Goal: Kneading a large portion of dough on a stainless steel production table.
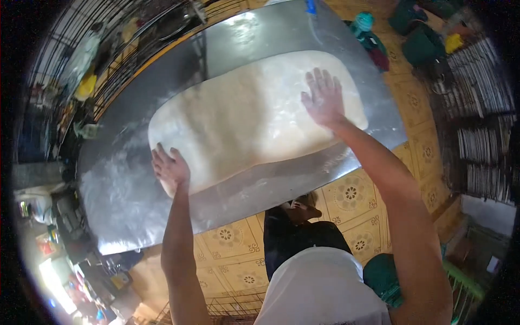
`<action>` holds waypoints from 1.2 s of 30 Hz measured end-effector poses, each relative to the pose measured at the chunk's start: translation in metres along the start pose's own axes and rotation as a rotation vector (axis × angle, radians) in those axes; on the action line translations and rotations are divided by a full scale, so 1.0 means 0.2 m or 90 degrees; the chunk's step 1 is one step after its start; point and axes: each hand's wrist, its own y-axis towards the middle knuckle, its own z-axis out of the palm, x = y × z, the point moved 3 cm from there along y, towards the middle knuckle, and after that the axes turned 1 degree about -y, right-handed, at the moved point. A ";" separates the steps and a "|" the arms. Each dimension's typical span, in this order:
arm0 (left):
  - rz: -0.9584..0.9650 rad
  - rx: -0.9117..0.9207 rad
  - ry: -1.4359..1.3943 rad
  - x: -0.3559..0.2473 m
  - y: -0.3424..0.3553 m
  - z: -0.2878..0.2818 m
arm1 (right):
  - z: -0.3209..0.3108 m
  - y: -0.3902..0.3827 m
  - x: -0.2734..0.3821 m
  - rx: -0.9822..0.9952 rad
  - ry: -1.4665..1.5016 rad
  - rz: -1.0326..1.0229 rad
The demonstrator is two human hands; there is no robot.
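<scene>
A large, pale slab of dough (233, 116) with rounded corners lies across a shiny metal table (124, 200). My left hand (171, 167) rests at the near left corner of the dough, fingers spread and pointing away from me. Farther right, my right hand (324, 97) lies flat on top of the dough near its right end, its fingers apart. Neither hand holds anything. White flour dusts both hands and smears the metal around the dough.
Wire racks (116, 81) run along the table's far left side. Dark shelves with stacked sheets (479, 141) stand at the right. A teal-capped container (364, 23) is past the table's far right edge. The floor has patterned yellow tiles (349, 195).
</scene>
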 end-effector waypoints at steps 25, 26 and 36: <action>-0.009 0.030 0.016 0.03 0.01 -0.05 | -0.01 0.00 0.01 0.016 0.054 -0.005; -0.009 0.029 0.019 0.05 0.02 -0.04 | -0.01 0.00 0.02 0.014 0.051 -0.007; 0.011 0.004 0.032 0.06 0.02 -0.01 | -0.01 -0.01 0.01 -0.060 0.054 -0.025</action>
